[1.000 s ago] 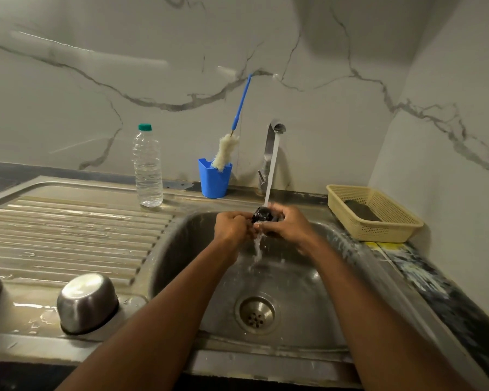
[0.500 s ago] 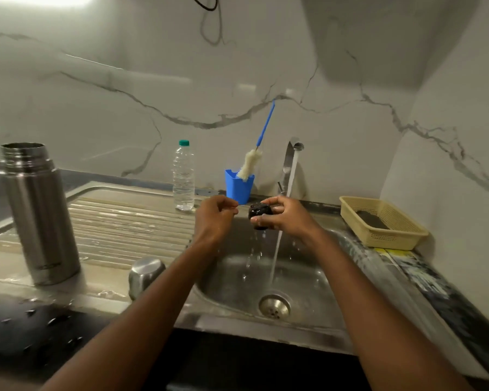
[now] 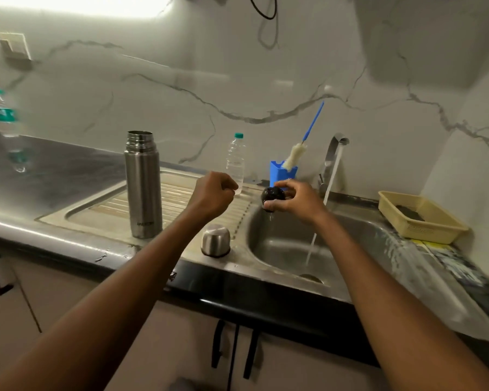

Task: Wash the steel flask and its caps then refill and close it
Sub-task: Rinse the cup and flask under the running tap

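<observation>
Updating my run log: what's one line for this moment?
right hand: holds black cap beside stream | left hand: closed, empty | flask: open, upright | tap: running

Brushed steel flask [image 3: 143, 190], glossy black inner cap [image 3: 272, 195]; yellow plastic basket [image 3: 424, 221]

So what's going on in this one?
A person is washing flask parts at a sink. The right hand holds a small black inner cap over the basin, beside the running tap. The left hand is closed and holds nothing visible. The open steel flask and the steel cup cap stand on the drainboard.
</observation>
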A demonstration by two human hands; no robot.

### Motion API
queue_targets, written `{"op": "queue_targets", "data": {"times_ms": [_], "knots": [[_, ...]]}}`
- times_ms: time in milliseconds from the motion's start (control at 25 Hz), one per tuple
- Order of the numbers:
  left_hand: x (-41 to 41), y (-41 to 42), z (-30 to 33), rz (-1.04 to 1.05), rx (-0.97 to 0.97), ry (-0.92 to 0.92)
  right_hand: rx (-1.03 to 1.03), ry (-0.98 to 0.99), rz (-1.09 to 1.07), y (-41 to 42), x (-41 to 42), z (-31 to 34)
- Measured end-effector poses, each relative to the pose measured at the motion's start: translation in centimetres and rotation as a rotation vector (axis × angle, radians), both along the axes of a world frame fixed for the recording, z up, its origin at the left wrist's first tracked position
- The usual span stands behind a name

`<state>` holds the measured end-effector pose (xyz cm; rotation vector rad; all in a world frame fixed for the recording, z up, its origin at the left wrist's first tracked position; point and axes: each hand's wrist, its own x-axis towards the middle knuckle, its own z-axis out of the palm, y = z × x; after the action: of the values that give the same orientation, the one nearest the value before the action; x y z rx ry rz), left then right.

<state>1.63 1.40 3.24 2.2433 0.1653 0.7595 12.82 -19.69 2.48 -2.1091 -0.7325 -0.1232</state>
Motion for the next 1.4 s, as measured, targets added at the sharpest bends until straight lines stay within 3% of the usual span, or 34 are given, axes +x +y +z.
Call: {"op": "queue_targets", "data": {"times_ms": [280,440,640,920,1240,1400], "knots": [[-2.5,2.4,-1.3,0.05,0.079,0.065,-0.09,-0.023,0.034,2.2,-1.9,1.4],[-3.4,3.9,-2.2,0.062,0.079,0.083,0.126,-0.05,-0.037,3.3,-2.2,2.9],[-4.0,5.3,-3.3,0.078,0.123,0.07,-0.23,-0.003,0.007,5.0,-2.2,-0.1],[-3.7,6.4,-4.0,0.07,0.147,0.079,0.06,-0.114,-0.049,5.7,-3.1,3.9],[-3.8,6.2,-4.2,0.073,0.152,0.081,-0.153,0.003,-0.031,5.8,-2.8,-2.7],[-3.9,6.6,-3.8,0.084,0.171,0.068,-0.069,-0.024,-0.019,6.2,-3.0,0.5]]}}
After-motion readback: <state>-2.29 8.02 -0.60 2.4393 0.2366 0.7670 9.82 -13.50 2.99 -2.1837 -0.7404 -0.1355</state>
